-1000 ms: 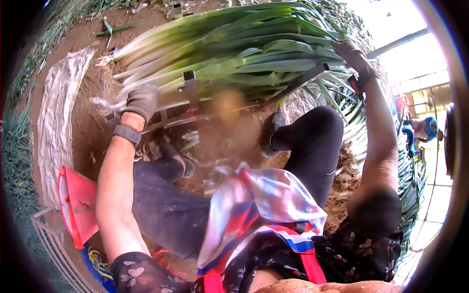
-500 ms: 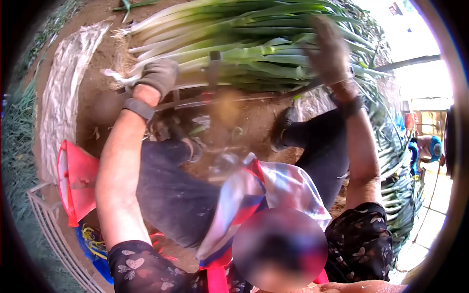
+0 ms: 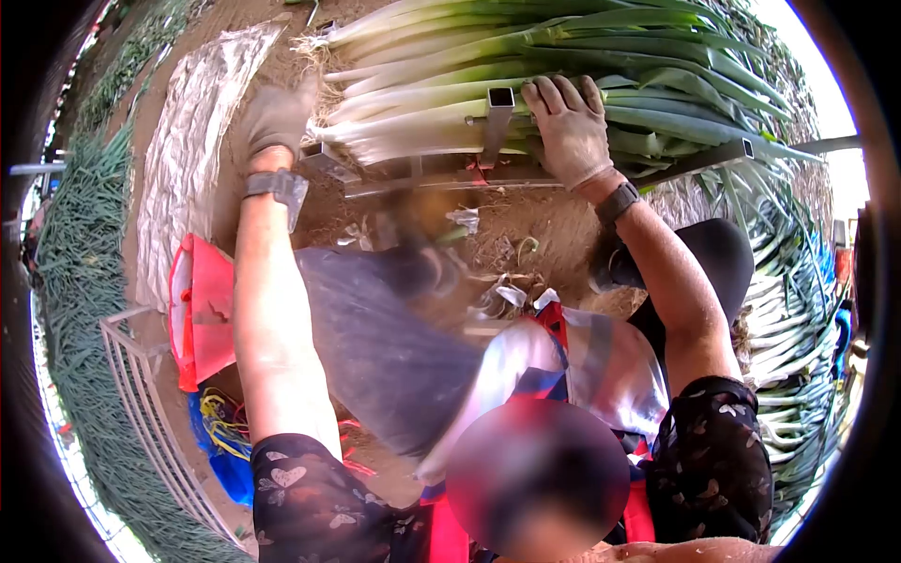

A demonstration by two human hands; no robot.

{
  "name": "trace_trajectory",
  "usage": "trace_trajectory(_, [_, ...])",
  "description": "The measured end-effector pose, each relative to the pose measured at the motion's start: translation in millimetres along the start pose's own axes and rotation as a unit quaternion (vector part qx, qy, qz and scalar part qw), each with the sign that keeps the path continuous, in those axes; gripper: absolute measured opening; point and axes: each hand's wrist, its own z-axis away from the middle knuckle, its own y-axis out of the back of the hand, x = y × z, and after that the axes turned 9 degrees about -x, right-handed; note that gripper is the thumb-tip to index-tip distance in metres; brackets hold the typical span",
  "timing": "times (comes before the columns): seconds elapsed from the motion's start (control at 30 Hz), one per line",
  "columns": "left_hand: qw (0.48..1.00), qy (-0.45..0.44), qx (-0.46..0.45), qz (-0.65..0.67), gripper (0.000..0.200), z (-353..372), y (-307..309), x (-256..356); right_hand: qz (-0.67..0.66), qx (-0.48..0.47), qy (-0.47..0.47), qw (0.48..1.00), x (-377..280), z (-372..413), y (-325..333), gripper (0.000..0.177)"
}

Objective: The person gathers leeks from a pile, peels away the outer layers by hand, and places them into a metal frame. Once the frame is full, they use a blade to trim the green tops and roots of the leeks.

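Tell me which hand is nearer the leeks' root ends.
Left. The left hand is beside the root ends; the right hand is farther along, over the leeks toward their leaves.

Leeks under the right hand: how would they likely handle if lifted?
The leeks would probably be stiff at their straight white shanks, while the long thin leaves likely flop. With no tie visible, they may slide apart.

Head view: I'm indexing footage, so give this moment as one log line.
right hand: gloved, laid on leeks, beside metal post | left hand: gloved, blurred, by roots, contact unclear
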Motion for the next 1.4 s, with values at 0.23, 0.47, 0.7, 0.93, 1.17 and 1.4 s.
trace_trajectory(0.23, [0.947,-0.298,0.009,-0.121,0.061,-56,-78,-89,0.004,-0.065,-0.022,0.998,-6,-3,2,0.050])
trace_trajectory(0.47, [0.865,-0.305,0.012,-0.398,0.040,-106,-99,-116,0.062,0.011,0.011,0.998,5,3,1,0.028])
trace_trajectory(0.7, [0.906,-0.166,0.012,-0.388,0.035,-68,-71,-184,0.087,0.119,-0.016,0.989,2,4,-9,0.025])
trace_trajectory(0.93, [0.851,-0.203,0.098,-0.474,0.044,-32,-31,-164,0.034,0.094,-0.021,0.995,-2,7,-2,0.040])
trace_trajectory(1.17, [0.920,-0.248,0.225,-0.207,0.042,96,23,11,-0.223,-0.093,-0.038,0.970,41,55,116,0.027])
trace_trajectory(1.4, [0.921,-0.355,0.134,-0.089,0.034,191,33,51,0.019,-0.024,-0.395,0.918,274,306,46,0.034])
